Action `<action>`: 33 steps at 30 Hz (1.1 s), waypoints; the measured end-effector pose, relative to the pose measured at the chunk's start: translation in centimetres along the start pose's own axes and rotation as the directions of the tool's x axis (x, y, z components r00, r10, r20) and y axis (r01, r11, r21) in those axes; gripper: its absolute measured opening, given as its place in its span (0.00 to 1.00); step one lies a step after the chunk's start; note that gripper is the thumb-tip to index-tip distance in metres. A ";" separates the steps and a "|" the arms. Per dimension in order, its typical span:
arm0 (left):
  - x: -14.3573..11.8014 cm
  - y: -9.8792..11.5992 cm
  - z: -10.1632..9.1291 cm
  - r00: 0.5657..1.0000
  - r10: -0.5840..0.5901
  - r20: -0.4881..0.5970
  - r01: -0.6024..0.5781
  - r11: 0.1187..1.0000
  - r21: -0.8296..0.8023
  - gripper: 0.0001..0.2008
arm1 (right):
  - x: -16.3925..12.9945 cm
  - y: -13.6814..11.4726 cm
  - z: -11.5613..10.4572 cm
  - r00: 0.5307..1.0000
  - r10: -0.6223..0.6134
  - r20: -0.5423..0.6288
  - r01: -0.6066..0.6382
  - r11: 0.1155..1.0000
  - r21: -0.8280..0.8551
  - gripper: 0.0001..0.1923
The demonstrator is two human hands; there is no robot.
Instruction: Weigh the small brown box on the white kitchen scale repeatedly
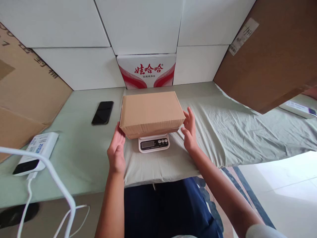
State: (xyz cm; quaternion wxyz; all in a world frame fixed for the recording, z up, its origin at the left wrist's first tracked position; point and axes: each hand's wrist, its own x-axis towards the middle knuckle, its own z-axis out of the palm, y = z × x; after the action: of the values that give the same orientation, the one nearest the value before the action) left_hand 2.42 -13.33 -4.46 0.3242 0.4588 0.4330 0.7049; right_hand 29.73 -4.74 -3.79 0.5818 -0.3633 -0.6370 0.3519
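Cardboard box [152, 112] — closed, contents unseen — seemingly held between half-open left fingers [117, 135] and right fingers [190, 117].

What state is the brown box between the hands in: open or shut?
Shut, as far as visible: the brown box has a flat, unbroken top, no flap raised.

Soft light is flooding in from the right, glaring white off the floor [294, 185] and picking out folds in the counter's cloth [247, 135], while the tall right-hand carton [274, 56] is standing in shade, the wide lens is stretching the edges, and small print is blurring.
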 end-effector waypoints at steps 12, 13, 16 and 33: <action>7.2 0.8 0.5 0.996 0.050 0.074 -0.048 0.998 -0.025 0.34 | 7.1 -2.1 1.5 0.976 -0.145 0.162 0.155 0.986 -0.054 0.47; 9.0 0.5 0.8 0.994 0.069 0.085 -0.067 0.997 -0.029 0.31 | 8.4 -1.3 2.1 0.976 -0.162 0.143 0.170 0.984 -0.046 0.47; 13.3 -1.6 1.6 0.989 0.089 0.115 -0.084 0.995 -0.043 0.26 | 11.4 2.1 4.0 0.982 -0.143 0.122 0.145 0.989 -0.015 0.47; 16.0 -6.9 -2.9 0.997 -0.040 -0.072 0.039 0.999 -0.019 0.31 | 13.3 9.3 2.2 0.973 0.227 -0.032 -0.220 0.965 0.145 0.42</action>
State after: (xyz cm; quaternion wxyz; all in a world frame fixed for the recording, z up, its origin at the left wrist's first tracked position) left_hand -5.78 2.32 -5.49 0.3262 0.4216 0.4473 0.7181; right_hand 27.29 11.39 -5.60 0.5776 -0.3992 -0.5515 0.4503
